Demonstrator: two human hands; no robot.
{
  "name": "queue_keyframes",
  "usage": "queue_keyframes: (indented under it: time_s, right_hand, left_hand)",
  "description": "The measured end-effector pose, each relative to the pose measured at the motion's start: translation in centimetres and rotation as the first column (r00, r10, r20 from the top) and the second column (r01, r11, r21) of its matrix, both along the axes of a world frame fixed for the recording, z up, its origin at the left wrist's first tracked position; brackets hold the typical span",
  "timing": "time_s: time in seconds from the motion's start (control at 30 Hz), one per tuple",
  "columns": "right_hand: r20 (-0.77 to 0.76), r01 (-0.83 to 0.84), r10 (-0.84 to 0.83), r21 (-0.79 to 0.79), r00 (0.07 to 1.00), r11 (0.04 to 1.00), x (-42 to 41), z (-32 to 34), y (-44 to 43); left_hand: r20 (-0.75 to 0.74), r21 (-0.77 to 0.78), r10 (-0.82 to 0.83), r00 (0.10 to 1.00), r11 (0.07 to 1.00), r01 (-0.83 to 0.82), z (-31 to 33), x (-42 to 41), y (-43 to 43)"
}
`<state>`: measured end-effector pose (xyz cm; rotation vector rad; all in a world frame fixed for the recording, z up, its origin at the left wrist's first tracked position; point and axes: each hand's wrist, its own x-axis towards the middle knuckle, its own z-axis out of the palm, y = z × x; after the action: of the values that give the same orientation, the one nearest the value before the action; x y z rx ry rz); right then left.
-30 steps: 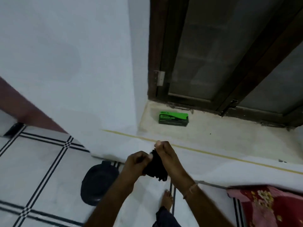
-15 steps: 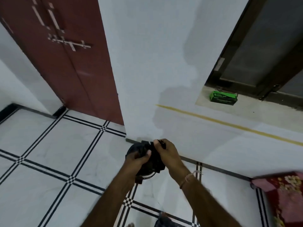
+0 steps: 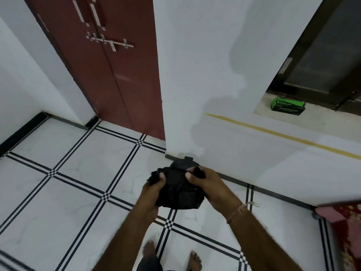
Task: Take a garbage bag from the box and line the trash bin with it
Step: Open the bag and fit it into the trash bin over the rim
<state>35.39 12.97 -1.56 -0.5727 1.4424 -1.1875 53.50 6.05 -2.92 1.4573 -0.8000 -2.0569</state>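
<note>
A crumpled black garbage bag (image 3: 176,192) is stretched between my two hands at the centre of the head view. My left hand (image 3: 153,189) pinches its left edge and my right hand (image 3: 209,189) grips its right edge. Directly behind the bag, against the base of the white wall, the dark trash bin (image 3: 183,163) shows only its top; the bag and hands hide the rest. The green garbage bag box (image 3: 287,106) lies on the window ledge at the far right, well away from both hands.
A dark red double door (image 3: 109,71) stands at the back left. The floor is white tile with black stripes (image 3: 78,182). A red patterned cloth (image 3: 349,227) sits at the right edge. My bare feet (image 3: 172,253) are at the bottom.
The view swung left and down from the window ledge toward the floor and door. My hands spread apart, pulling the folded bag wider, and now sit over the bin.
</note>
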Motion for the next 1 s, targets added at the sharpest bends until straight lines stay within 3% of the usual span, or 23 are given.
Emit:
queue_keyframes:
  time_s: [0.1,0.2,0.27,0.33,0.47,0.7,0.77,0.83,0.9,1.0]
  right_hand:
    - [-0.007,0.035,-0.035,0.02,0.999,0.999,1.4,0.1,-0.8]
    - [-0.034,0.019,-0.019,0.017,0.999,1.0,3.3,0.2,-2.9]
    - [-0.066,0.04,-0.038,0.033,0.997,0.999,4.8,0.3,-4.5]
    - [-0.106,0.086,-0.079,0.056,0.991,0.995,6.6,0.4,-6.3]
    - [-0.099,0.172,-0.164,0.08,0.981,0.982,9.9,0.3,-9.1]
    - [-0.062,0.274,-0.273,0.015,0.96,0.962,12.3,0.7,-10.9]
    - [-0.064,0.311,-0.311,-0.006,0.948,0.95,12.2,1.0,-11.3]
    - [-0.022,0.31,-0.311,-0.041,0.95,0.95,11.7,1.6,-11.7]
    - [0.001,0.264,-0.264,-0.064,0.964,0.962,11.3,2.4,-12.3]
    - [0.033,0.191,-0.189,-0.086,0.981,0.978,11.0,3.5,-13.2]
  left_hand:
    - [-0.099,0.143,0.135,0.986,0.982,-0.12,-0.9,1.4,-1.5]
    - [-0.115,0.073,-0.008,0.993,0.997,0.017,-0.4,2.9,-3.3]
    - [-0.031,-0.019,-0.107,0.994,0.994,0.107,-0.3,4.3,-4.8]
    - [-0.026,-0.008,-0.043,0.999,0.999,0.043,-0.9,5.8,-7.1]
    - [-0.184,0.18,0.191,0.964,0.971,-0.157,-2.4,7.4,-12.0]
    - [-0.166,0.263,0.25,0.954,0.943,-0.202,-5.1,8.7,-15.8]
    - [0.027,0.118,0.093,0.995,0.988,-0.095,-4.5,8.7,-15.9]
    - [0.272,-0.142,-0.015,0.962,0.988,0.055,-3.4,8.7,-15.7]
    - [0.23,-0.392,-0.128,0.965,0.895,0.212,-0.6,8.2,-15.1]
    - [0.053,-0.489,-0.487,0.872,0.749,0.448,2.6,7.2,-15.1]
